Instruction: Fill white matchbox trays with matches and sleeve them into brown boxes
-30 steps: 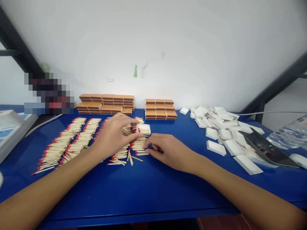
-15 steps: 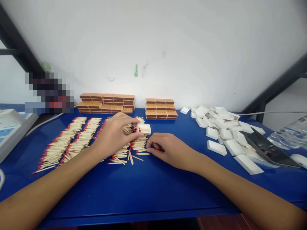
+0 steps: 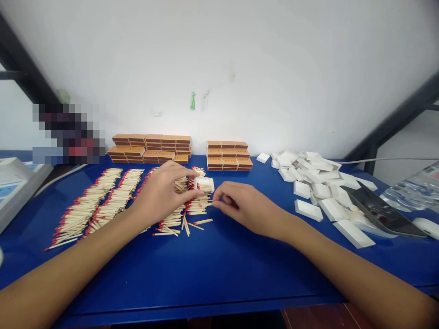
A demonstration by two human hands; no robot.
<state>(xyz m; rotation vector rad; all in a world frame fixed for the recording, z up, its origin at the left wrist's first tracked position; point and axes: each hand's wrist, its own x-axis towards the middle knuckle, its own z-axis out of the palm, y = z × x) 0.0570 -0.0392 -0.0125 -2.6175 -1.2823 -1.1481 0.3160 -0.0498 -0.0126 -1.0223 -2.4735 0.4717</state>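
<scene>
Matches [image 3: 197, 208] lie heaped left of frame centre, some inside the small white tray [image 3: 205, 181] my left hand [image 3: 163, 187] grips, while my right hand [image 3: 243, 205] pinches what looks like a match, seemingly a gathering step whose next move calls for holding that tray steady.

The table [image 3: 164, 278] is deep blue, the wall [image 3: 281, 73] behind it white with a small green mark [image 3: 193, 101]. The matches [image 3: 87, 203] at left make bands of pale cream sticks fringed with bright red heads. White colours both the small tray [image 3: 210, 182] in the middle and the tray pile [image 3: 320, 191] at right. The far left matchboxes [image 3: 159, 157] and far right matchboxes [image 3: 229, 163] stripe orange-tan tops, some printed in red, with dark brown sides. The flat slab [image 3: 384, 210] at right is black.
</scene>
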